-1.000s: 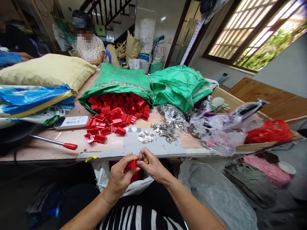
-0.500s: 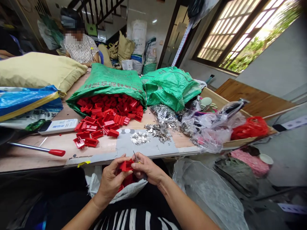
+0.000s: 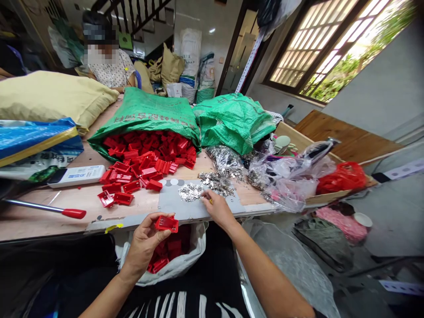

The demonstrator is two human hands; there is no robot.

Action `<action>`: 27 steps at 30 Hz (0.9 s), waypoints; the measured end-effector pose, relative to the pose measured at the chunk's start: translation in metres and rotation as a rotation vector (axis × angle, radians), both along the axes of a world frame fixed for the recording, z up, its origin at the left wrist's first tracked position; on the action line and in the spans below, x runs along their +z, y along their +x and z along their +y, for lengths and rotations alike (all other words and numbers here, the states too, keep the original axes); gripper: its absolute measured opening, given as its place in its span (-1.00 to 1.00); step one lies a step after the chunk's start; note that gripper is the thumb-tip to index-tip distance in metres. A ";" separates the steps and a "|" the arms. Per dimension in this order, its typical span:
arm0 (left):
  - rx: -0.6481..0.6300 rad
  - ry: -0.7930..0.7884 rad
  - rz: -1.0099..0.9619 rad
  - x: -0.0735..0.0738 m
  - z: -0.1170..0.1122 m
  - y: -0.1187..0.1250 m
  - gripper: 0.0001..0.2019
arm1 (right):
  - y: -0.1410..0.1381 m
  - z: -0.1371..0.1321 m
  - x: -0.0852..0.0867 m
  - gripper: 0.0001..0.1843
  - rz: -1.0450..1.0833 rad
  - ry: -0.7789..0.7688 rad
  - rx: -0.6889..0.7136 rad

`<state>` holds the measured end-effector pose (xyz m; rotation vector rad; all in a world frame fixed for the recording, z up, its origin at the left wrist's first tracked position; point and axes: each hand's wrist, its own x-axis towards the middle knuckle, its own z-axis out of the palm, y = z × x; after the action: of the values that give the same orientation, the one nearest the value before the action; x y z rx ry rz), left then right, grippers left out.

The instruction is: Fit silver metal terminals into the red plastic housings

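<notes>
In my left hand [image 3: 144, 243] is a small red plastic box-shaped part [image 3: 167, 224], its open side facing up, with metal bits inside; fingers and thumb pinch its sides. My right hand [image 3: 217, 210] is over the table at the right edge of a heap of small shiny metal pieces [image 3: 191, 192]. Its fingers are closed around a thin pointed tool, of which only a yellow bit [image 3: 211, 201] shows. Below my hands, a white sack [image 3: 197, 254] on my lap holds more red parts [image 3: 174, 247].
A green sack [image 3: 155, 110] spills red parts [image 3: 132, 170] onto the table. Bags of metal pieces [image 3: 227, 159] and a wooden tray [image 3: 331, 196] of plastic bags stand right. A red-handled lever [image 3: 73, 213] juts in from the left. Another person [image 3: 111, 66] sits across the table.
My right hand has left the red part and moved up and right to the metal pieces. My left hand has shifted slightly left and tilted the part, showing its inside.
</notes>
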<state>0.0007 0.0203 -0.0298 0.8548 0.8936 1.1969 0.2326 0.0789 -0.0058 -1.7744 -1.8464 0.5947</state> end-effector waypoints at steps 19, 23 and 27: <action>0.033 -0.111 -0.185 0.010 0.001 0.000 -0.68 | 0.010 0.025 -0.005 -0.95 -0.313 0.080 -0.103; 0.025 -0.141 -0.213 0.015 0.003 0.003 -0.68 | 0.007 0.018 -0.002 -0.97 -0.286 0.092 -0.044; 0.022 -0.145 -0.220 0.014 0.004 0.005 -0.67 | 0.000 0.012 0.001 -0.96 -0.263 0.078 0.048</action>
<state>0.0053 0.0241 -0.0156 0.5858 0.8008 1.2037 0.2331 0.0912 -0.0045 -1.8327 -2.0604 0.3131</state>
